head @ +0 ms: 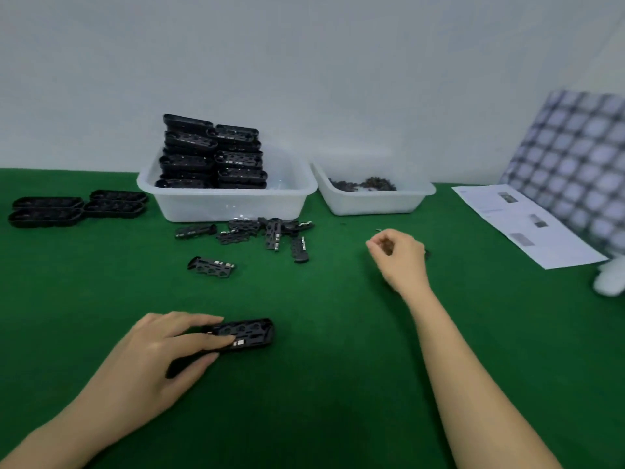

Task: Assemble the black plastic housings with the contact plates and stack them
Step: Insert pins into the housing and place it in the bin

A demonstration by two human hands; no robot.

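Nearest, left hand point(169, 346) on green felt table point(321, 384), fingers curled over the left end of a black plastic housing point(248, 334) lying flat, long axis left to right. Farther and rightward, well apart, right hand point(399, 258) raised, fingertips pinched, apparently on a small contact plate, too blurred to confirm. Beyond, loose housings point(257, 233), stacked housings point(209, 154) in a white tub point(230, 204), and a parts tray point(372, 201).

You can read no text here. The sheet point(527, 225) lying on the table point(338, 367) at your far right carries printed lines and small pictures, but all are too blurred to make out. Nothing else bears a legible label.
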